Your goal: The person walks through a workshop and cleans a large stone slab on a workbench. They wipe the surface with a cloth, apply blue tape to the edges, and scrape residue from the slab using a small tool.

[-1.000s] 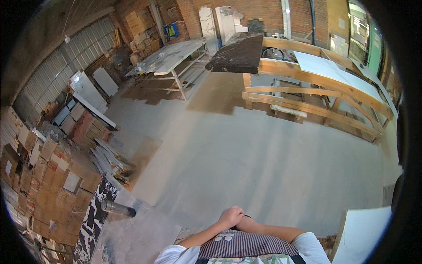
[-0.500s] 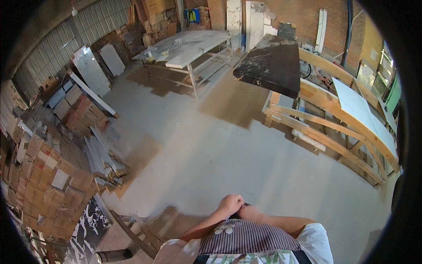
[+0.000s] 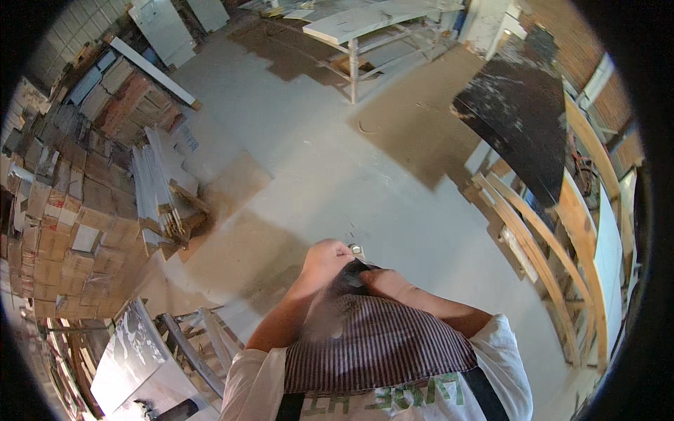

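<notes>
Both of my hands are in front of the striped apron (image 3: 379, 344) at my waist. My left hand (image 3: 327, 259) is closed, its thumb and fingers pinched at a small round silvery piece (image 3: 356, 249). My right hand (image 3: 386, 283) is closed on the edge of a dark, flat, soft-looking thing (image 3: 348, 281). That dark thing lies between the two hands, just above the apron, and its kind cannot be made out. Blur covers the apron's left part below my left wrist.
Stacked cardboard boxes (image 3: 98, 224) and a bundle of long white strips (image 3: 156, 182) stand at left. A white-topped table (image 3: 379, 21) is at the back. A dark stone slab (image 3: 519, 112) rests on a wooden frame (image 3: 547, 238) at right. Near my lower left lies a glossy slab (image 3: 133, 358).
The view has tilted down and turned slightly left. My hands, earlier close together, have moved a little apart, and the silvery piece and more of the dark thing now show between them.
</notes>
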`<state>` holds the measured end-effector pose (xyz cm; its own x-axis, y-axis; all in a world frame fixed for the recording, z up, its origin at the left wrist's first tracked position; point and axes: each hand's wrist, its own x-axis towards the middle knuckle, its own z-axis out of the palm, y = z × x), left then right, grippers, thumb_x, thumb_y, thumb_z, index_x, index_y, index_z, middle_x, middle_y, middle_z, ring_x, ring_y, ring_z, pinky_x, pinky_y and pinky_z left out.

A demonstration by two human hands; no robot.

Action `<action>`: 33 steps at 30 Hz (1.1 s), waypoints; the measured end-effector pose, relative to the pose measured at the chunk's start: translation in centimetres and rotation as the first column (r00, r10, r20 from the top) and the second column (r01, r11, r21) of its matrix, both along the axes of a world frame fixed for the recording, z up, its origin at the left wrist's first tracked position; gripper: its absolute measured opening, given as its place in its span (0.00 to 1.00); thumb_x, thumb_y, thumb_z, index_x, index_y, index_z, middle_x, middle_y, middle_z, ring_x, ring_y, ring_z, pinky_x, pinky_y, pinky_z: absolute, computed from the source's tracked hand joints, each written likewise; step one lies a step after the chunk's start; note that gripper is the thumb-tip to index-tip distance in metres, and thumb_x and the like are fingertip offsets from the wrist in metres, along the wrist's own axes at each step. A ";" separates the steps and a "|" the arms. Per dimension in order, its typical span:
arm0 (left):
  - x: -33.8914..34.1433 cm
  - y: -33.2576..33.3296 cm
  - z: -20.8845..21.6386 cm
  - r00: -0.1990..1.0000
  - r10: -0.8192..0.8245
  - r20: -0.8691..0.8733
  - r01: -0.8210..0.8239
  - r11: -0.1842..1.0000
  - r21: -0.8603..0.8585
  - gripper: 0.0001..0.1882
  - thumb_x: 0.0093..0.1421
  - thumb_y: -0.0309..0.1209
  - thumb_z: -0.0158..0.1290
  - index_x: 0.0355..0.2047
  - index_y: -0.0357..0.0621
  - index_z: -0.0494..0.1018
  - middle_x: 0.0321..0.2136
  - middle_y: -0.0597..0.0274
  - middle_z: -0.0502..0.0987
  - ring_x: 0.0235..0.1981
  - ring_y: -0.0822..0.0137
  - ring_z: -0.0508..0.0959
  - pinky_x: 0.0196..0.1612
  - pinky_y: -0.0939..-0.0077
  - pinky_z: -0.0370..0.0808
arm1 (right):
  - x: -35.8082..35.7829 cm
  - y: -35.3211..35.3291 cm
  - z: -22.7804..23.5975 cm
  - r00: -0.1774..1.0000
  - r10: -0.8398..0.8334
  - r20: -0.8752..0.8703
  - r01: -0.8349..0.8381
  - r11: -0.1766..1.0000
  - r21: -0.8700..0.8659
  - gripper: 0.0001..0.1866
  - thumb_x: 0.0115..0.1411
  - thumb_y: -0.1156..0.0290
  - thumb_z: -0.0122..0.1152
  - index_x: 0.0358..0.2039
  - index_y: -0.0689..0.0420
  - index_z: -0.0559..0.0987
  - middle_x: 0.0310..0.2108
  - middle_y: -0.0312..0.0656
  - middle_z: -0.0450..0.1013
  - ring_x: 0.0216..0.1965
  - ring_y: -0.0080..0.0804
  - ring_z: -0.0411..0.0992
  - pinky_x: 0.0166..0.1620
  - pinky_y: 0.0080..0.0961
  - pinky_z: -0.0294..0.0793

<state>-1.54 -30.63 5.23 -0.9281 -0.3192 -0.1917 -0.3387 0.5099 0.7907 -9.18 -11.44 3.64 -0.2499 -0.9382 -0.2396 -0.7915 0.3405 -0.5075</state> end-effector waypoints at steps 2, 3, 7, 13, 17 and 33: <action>-3.0 -2.4 1.3 0.999 0.036 0.040 -0.039 0.996 0.077 0.10 0.53 0.35 0.60 0.30 0.41 0.79 0.29 0.55 0.80 0.31 0.62 0.80 0.37 0.70 0.76 | -3.7 -2.5 2.1 1.000 0.011 -0.027 -0.011 0.999 -0.033 0.09 0.54 0.68 0.56 0.33 0.59 0.77 0.33 0.52 0.76 0.38 0.50 0.75 0.41 0.42 0.75; -4.6 -3.5 2.0 0.997 0.044 0.057 -0.050 0.992 0.116 0.10 0.53 0.34 0.60 0.29 0.41 0.78 0.30 0.55 0.80 0.32 0.60 0.81 0.38 0.70 0.76 | -5.1 -3.3 0.8 0.999 0.006 0.047 0.000 0.992 -0.125 0.09 0.55 0.69 0.54 0.32 0.60 0.75 0.32 0.54 0.75 0.36 0.52 0.75 0.39 0.42 0.74; -10.2 -7.7 2.7 0.997 0.038 0.065 -0.046 0.991 0.129 0.09 0.51 0.33 0.60 0.29 0.41 0.78 0.29 0.55 0.79 0.33 0.60 0.80 0.38 0.70 0.76 | -10.9 -8.6 1.3 0.963 -0.120 0.241 0.117 0.993 0.027 0.14 0.61 0.68 0.45 0.40 0.63 0.74 0.40 0.59 0.73 0.43 0.57 0.73 0.46 0.40 0.74; -20.0 -13.7 1.5 0.987 -0.148 -0.063 0.146 0.988 -0.041 0.08 0.50 0.32 0.63 0.27 0.41 0.79 0.25 0.56 0.79 0.28 0.64 0.79 0.34 0.72 0.76 | -18.2 -15.4 -0.1 0.959 -0.117 0.260 0.117 0.993 0.013 0.14 0.63 0.68 0.45 0.42 0.63 0.75 0.43 0.60 0.72 0.47 0.58 0.71 0.51 0.40 0.71; -26.4 -18.3 0.8 0.967 -0.246 -0.060 0.248 0.968 0.029 0.08 0.50 0.31 0.63 0.27 0.41 0.78 0.25 0.55 0.79 0.28 0.63 0.80 0.34 0.72 0.76 | -20.8 -18.4 -5.2 0.933 -0.205 0.296 0.312 0.870 -0.381 0.14 0.59 0.71 0.49 0.43 0.62 0.75 0.41 0.57 0.74 0.46 0.53 0.72 0.49 0.39 0.72; -44.8 -36.2 3.4 0.739 -0.674 0.013 0.674 0.739 -0.003 0.08 0.49 0.28 0.61 0.26 0.37 0.77 0.25 0.52 0.77 0.28 0.58 0.78 0.33 0.67 0.73 | -30.5 -36.0 -1.5 0.773 -0.596 0.218 0.615 0.788 -0.026 0.18 0.61 0.70 0.44 0.49 0.64 0.72 0.48 0.62 0.71 0.49 0.55 0.71 0.52 0.44 0.71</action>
<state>-46.38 -66.88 8.61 -0.8991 0.3877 -0.2030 0.0876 0.6140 0.7844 -39.64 -47.41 2.16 -0.7326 -0.6273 -0.2640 -0.3227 0.6617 -0.6768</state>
